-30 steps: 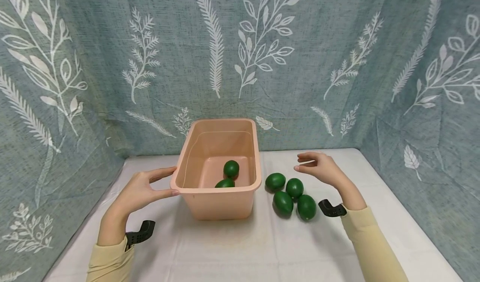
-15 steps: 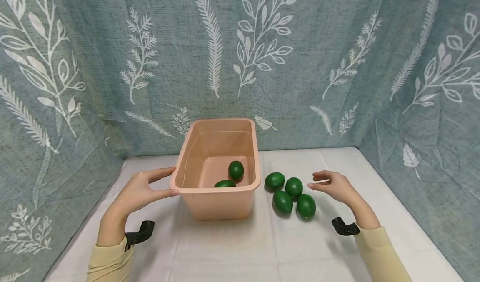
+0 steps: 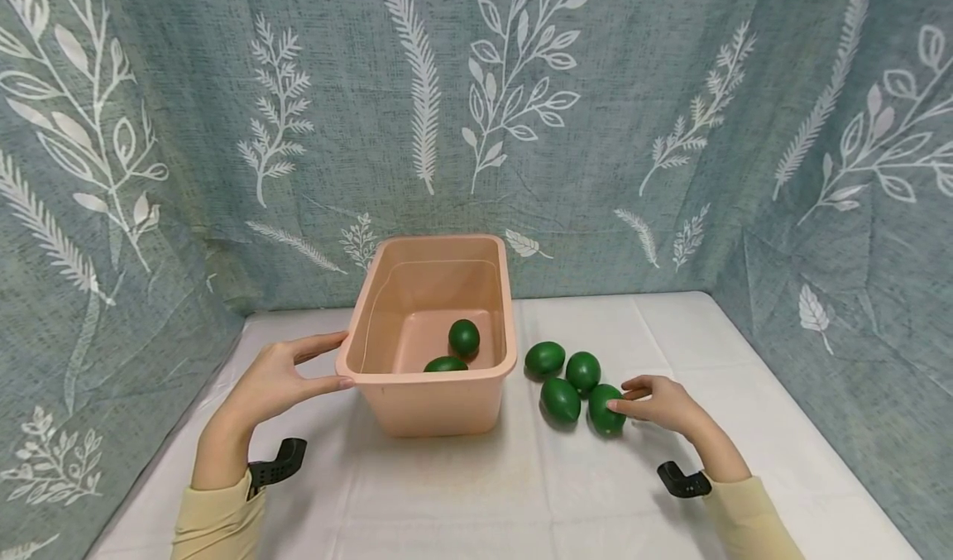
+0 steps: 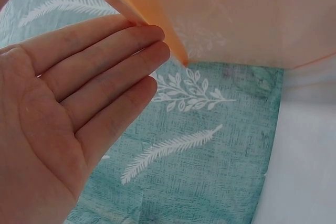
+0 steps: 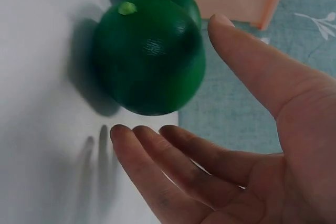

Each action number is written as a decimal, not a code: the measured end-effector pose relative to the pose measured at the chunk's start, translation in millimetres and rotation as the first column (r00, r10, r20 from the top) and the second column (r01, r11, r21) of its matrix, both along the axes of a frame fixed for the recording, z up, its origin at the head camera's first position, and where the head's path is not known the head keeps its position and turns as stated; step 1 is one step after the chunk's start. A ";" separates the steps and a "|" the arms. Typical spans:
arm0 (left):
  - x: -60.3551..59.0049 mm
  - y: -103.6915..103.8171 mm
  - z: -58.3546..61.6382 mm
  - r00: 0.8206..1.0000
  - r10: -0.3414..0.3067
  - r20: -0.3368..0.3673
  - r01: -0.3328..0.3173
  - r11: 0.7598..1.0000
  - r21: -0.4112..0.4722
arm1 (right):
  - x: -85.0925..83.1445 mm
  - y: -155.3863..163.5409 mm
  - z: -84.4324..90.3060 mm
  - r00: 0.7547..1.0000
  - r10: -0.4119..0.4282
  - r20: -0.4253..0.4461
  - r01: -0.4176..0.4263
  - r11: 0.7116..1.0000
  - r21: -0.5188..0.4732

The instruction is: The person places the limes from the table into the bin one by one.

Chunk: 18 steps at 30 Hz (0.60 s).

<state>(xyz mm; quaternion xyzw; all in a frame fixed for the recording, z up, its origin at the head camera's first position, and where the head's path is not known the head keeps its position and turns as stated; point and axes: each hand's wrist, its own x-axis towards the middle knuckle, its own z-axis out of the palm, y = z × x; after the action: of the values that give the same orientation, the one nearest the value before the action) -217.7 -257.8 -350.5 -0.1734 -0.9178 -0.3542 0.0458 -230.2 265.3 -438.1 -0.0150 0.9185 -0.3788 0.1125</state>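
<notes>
A peach bin (image 3: 439, 411) stands on the white table (image 3: 521, 494), its open top toward the head camera. Two green fruits lie in it: one (image 3: 464, 337) on the floor toward the right wall, the other (image 3: 446, 365) against the near wall, half hidden by the rim. Four more fruits sit in a tight cluster on the table just right of the bin: a back-left one (image 3: 545, 359), a back-right one (image 3: 583, 371), a front-left one (image 3: 561, 399), and the front-right fruit (image 3: 605, 409).

The left hand (image 3: 279, 378) is at the bin's near left corner, fingers straight and together, thumb apart above them. In the head view the fingertips touch the rim at that corner; the left wrist view shows the flat palm (image 4: 63, 108) with the fingertips just by the bin's edge (image 4: 173, 45), not wrapped around it.

The right hand (image 3: 658, 401) lies low over the table beside the front-right fruit. Its fingers are spread and gently bent, with the thumb on one side and the fingers on the other. The right wrist view shows the fruit (image 5: 149, 53) in the gap between thumb (image 5: 252, 72) and fingers (image 5: 152, 166), not yet clasped; whether a fingertip touches it I cannot tell.

A leaf-patterned teal cloth (image 3: 476, 113) hangs behind and at both sides.
</notes>
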 end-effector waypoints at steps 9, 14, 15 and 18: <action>0.3 -0.5 0.3 1.000 -0.001 0.005 0.001 1.000 0.013 | 1.6 -11.2 -7.6 0.999 -0.023 0.043 0.024 0.999 -0.031; 1.2 0.0 1.2 1.000 0.001 0.018 -0.001 1.000 0.030 | 1.3 -14.9 -7.3 0.998 -0.032 0.061 0.035 0.999 -0.041; 1.3 0.1 1.5 1.000 -0.003 0.017 0.002 0.999 0.034 | 1.2 -15.3 -6.8 0.997 -0.031 0.064 0.034 0.998 -0.047; 1.3 -0.2 1.4 1.000 -0.001 0.013 0.000 1.000 0.029 | 0.6 -16.3 -5.5 0.997 -0.027 0.066 0.032 0.997 -0.064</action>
<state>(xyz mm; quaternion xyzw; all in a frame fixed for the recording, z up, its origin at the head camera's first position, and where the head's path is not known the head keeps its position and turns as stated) -216.4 -257.9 -349.1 -0.1708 -0.9128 -0.3685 0.0424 -229.6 249.0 -443.6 0.0073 0.9017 -0.4102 0.1364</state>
